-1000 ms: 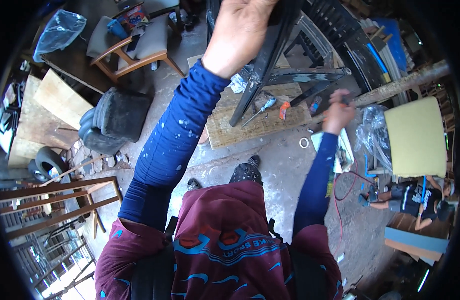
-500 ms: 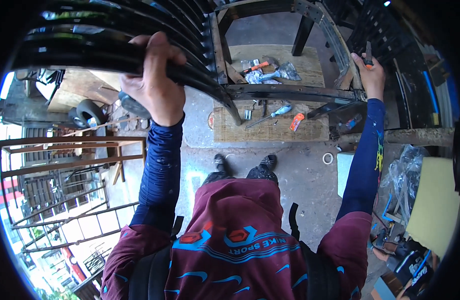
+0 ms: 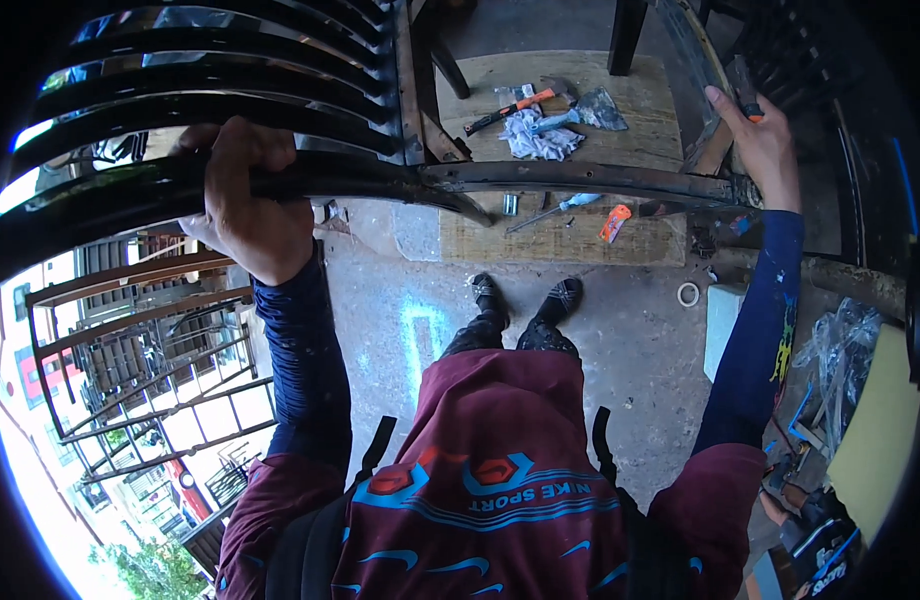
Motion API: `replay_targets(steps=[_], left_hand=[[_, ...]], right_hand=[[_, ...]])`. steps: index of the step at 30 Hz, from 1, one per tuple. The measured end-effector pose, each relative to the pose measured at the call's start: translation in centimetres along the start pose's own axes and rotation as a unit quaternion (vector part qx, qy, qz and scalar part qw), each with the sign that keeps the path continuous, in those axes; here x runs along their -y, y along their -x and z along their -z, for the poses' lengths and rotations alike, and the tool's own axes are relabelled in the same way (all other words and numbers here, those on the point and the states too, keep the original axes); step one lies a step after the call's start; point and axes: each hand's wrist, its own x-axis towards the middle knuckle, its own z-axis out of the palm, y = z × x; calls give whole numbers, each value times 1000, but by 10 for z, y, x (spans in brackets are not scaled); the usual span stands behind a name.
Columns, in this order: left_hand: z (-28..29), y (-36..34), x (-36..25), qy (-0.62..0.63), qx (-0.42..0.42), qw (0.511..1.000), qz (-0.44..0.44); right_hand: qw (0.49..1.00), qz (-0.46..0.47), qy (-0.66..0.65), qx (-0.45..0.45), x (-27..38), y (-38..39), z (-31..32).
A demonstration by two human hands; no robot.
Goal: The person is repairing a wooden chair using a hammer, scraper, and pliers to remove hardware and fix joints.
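Note:
My left hand (image 3: 245, 195) is wrapped round the thick outer post of a black chair's slatted back (image 3: 340, 180). The chair is tilted, its open wooden seat frame (image 3: 580, 180) stretching across in front of me. At the far end of that frame, my right hand (image 3: 767, 145) closes on a hand tool (image 3: 746, 85) with a dark metal end and a bit of orange; its exact kind is unclear. Beyond the rail, a hammer (image 3: 515, 108), a white rag (image 3: 540, 142) and a clear plastic bag (image 3: 602, 108) lie on a plywood board (image 3: 470, 245). Nearer are a screwdriver (image 3: 555, 212) and a small orange object (image 3: 614, 223).
Past the board's right corner lies a tape roll (image 3: 689, 294) on the concrete floor (image 3: 630, 350). A pale green block (image 3: 722, 318), crumpled plastic sheeting (image 3: 842, 345) and yellow foam (image 3: 885, 420) crowd the right. On the left stand wooden and metal frames (image 3: 130, 285).
The chair back has swung lower and to the left, with my left hand still on its post. My right hand has shifted slightly right, keeping the tool. The whole view has also shifted.

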Motion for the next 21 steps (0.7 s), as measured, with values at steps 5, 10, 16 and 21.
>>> replay_targets(steps=[5, 10, 16, 21], left_hand=[[2, 8, -5, 6, -27, 1000, 11], [-1, 7, -5, -40, -7, 999, 2], [-8, 4, 4, -31, -25, 999, -8], [-14, 3, 6, -18, -93, 994, -52]], right_hand=[[1000, 2, -26, 10, 1, 3, -2], [999, 28, -9, -12, -5, 8, -1], [1000, 11, -17, -20, 6, 11, 1], [998, -2, -26, -64, -34, -5, -17]])
